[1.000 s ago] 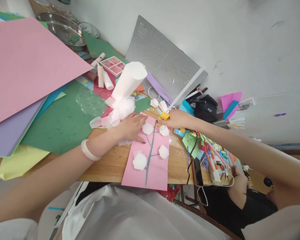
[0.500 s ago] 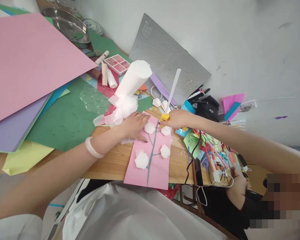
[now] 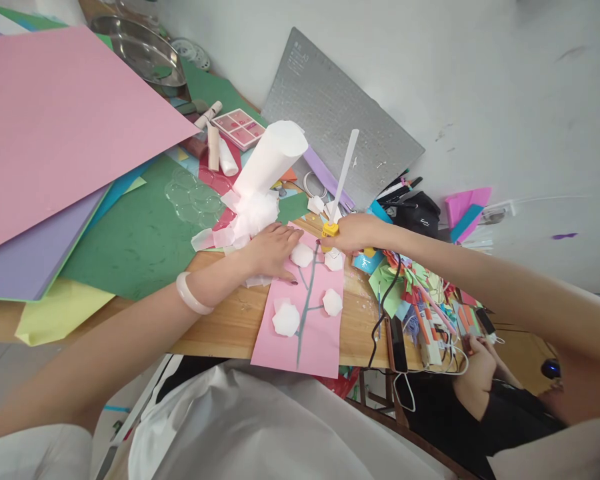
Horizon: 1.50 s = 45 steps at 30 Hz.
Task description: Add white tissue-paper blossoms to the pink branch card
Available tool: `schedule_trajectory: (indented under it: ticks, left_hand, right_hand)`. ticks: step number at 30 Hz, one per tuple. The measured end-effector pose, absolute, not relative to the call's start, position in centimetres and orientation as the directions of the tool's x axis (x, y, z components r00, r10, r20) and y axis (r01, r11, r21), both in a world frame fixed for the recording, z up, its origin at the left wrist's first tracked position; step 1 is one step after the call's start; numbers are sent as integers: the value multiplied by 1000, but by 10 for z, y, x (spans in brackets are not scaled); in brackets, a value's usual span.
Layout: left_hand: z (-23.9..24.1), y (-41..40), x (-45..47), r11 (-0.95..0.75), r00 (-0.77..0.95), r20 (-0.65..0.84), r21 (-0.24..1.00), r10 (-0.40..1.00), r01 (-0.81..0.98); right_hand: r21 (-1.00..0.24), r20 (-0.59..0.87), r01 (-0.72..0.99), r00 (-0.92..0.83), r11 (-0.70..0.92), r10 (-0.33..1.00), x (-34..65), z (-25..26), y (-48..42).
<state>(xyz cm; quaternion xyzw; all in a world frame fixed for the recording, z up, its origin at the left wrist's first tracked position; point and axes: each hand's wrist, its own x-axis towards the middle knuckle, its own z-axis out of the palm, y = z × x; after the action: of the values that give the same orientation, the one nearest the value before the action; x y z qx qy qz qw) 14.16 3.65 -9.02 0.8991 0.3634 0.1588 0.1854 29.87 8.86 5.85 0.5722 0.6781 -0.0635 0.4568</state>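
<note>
A narrow pink card (image 3: 313, 327) lies on the wooden table (image 3: 230, 327), with a grey painted branch and several white paper flowers (image 3: 285, 319) stuck to it. My left hand (image 3: 269, 250) lies flat on the card's far left corner, fingers spread, beside one flower (image 3: 302, 255). My right hand (image 3: 353, 233) grips a yellow-tipped glue applicator (image 3: 337, 193) with a long translucent stem that points up and away. Its tip sits at the card's far edge, near another flower (image 3: 334, 260).
Large pink (image 3: 55, 127), purple, green (image 3: 140, 240) and yellow sheets are piled at left. A white paper cone (image 3: 270, 163) with tissue scraps stands behind my left hand. A grey cutting mat (image 3: 335, 120) leans on the wall. Paper strips, cables and a phone (image 3: 397, 343) clutter the right; another person sits below.
The applicator's stem has swung from leaning right to nearly upright. My right hand has shifted slightly towards the card's top; my left hand stays on the card.
</note>
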Motion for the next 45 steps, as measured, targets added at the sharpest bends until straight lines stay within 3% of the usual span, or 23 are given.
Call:
schedule_trajectory:
  ticks: [7, 10, 13, 15, 19, 25, 37, 42, 45]
  left_hand:
    - [-93, 36, 142, -637, 663, 168, 522, 730, 568]
    - [-81, 38, 141, -549, 571, 246, 706, 783, 447]
    - [-56, 47, 146, -473, 374, 388, 865, 842, 169]
    - [-35, 55, 154, -477, 302, 450, 879, 840, 18]
    - [-7, 69, 173, -497, 279, 496, 865, 822, -74]
    - [-13, 65, 186, -349, 118, 378, 914, 918, -209]
    - [-14, 56, 193, -321, -19, 321, 947, 947, -9]
    - [-39, 48, 175, -444, 205, 413, 885, 887, 138]
    - [-65, 39, 158, -562, 451, 380, 726, 808, 395]
  right_hand:
    - [422, -722, 829, 64, 366, 689, 298, 64, 87]
    - [341, -776, 884, 73, 319, 626, 302, 69, 88]
    - [275, -784, 924, 56, 265, 618, 311, 71, 89]
    - [199, -792, 948, 8, 247, 610, 318, 70, 89]
    - [82, -797, 972, -68, 218, 600, 328, 68, 89]
    - [161, -734, 969, -10, 188, 679, 328, 71, 89]
    - [181, -766, 959, -2, 218, 643, 323, 68, 81]
    - [215, -755, 930, -36, 298, 655, 319, 76, 80]
    - [272, -716, 902, -42, 335, 697, 320, 77, 79]
